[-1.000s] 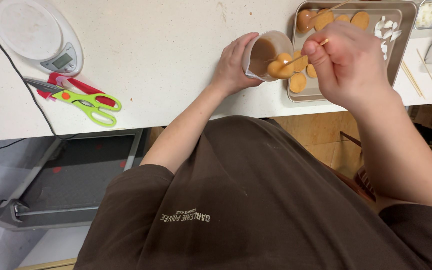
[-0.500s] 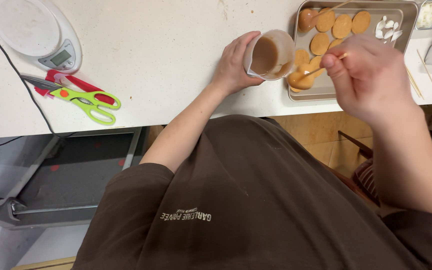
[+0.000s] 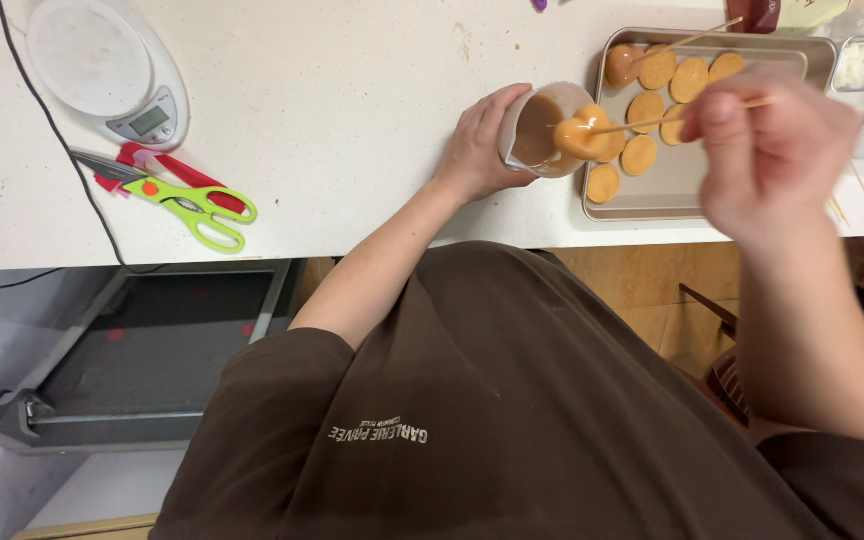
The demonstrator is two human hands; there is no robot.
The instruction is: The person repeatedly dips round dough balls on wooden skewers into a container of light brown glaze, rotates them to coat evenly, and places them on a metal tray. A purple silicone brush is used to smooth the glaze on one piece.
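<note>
Kitchen, countertop [image 3: 352, 120], kitchen scale [image 3: 102, 70], baking tray [image 3: 692, 190]

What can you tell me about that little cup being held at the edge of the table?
The cup is small, pale and translucent, probably plastic, with brownish-orange sauce coating its inside. The left hand grips it from the side and tilts it toward the metal tray. A glazed piece on a thin wooden stick sits at its mouth.
</note>
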